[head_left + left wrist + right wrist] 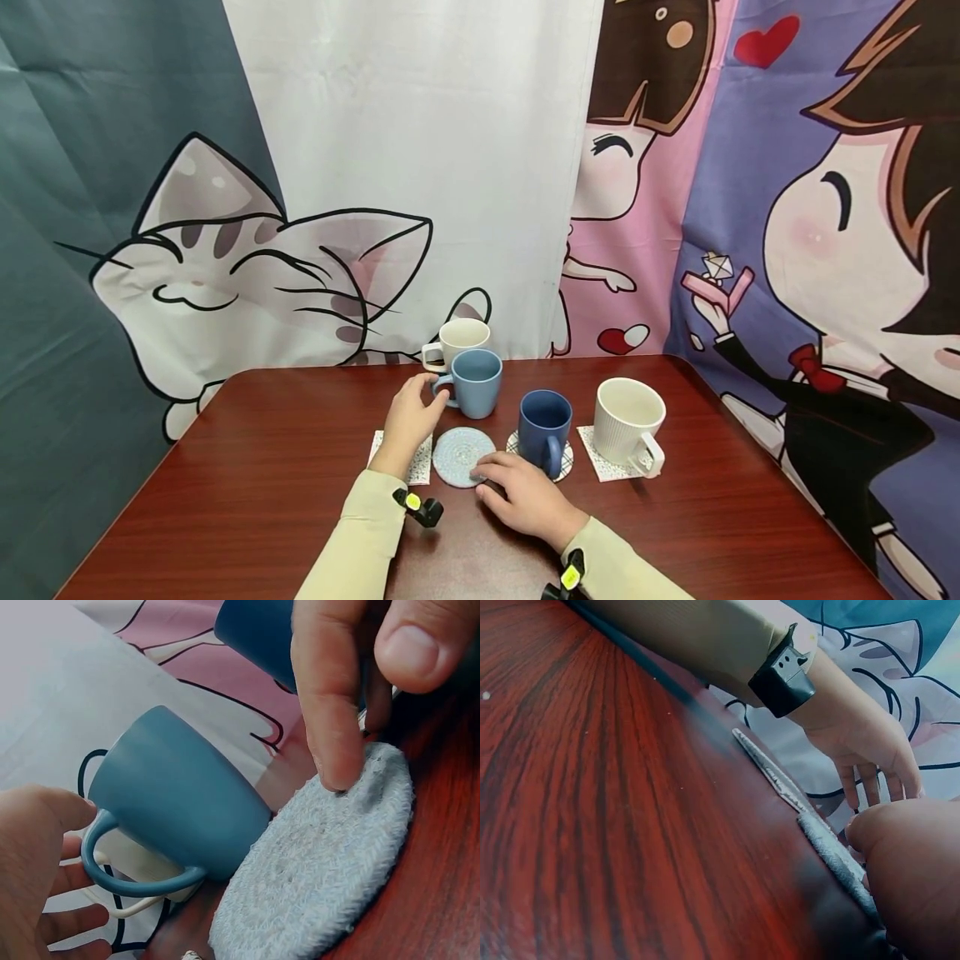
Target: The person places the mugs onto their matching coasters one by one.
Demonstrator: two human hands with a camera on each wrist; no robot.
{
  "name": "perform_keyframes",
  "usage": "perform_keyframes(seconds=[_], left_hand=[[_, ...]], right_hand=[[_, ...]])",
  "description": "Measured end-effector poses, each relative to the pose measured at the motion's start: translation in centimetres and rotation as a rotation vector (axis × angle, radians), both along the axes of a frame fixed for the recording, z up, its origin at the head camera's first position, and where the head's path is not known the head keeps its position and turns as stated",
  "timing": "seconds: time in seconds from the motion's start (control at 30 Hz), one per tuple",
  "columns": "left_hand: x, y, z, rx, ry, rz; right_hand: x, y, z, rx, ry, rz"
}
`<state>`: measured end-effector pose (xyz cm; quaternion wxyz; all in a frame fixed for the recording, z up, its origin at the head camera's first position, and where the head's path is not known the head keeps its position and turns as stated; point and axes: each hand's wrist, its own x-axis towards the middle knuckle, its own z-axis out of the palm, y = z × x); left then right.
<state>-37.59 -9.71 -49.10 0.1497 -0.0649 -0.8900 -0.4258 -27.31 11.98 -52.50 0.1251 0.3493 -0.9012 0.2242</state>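
My left hand [408, 425] is beside the handle of a light blue mug [477, 385]. In the left wrist view its fingers are spread, with the thumb tip close to the mug's handle [142, 885]; whether they touch is unclear. A round pale blue woven coaster [463, 457] lies in front of that mug. The index fingertip of my right hand [528, 502] rests on the coaster's right edge, the other fingers loosely bent. To the right, a dark blue mug [542, 421] stands on a round checked coaster [567, 467].
A cream mug [463, 335] stands behind the light blue one. Another ribbed cream mug [626, 421] sits on a square patterned coaster [600, 468] at right. A second square coaster [422, 467] lies partly under my left wrist. A printed curtain [420, 167] hangs behind the table [262, 483].
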Motion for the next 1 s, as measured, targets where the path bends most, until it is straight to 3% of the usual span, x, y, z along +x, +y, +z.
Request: perform_keyframes(seconds=[0.27, 0.6, 1.0], left_hand=[[0.46, -0.01, 0.22, 0.083, 0.029, 0.036], [0.41, -0.34, -0.08, 0.173, 0.022, -0.011], [0.73, -0.29, 0.73, 0.191, -0.101, -0.094]], right_hand=[[0.16, 0.00, -0.30, 0.044, 0.070, 0.003], [0.54, 0.05, -0.43, 0.185, 0.299, 0.039], [0.67, 0.09, -0.43, 0.226, 0.285, 0.028]])
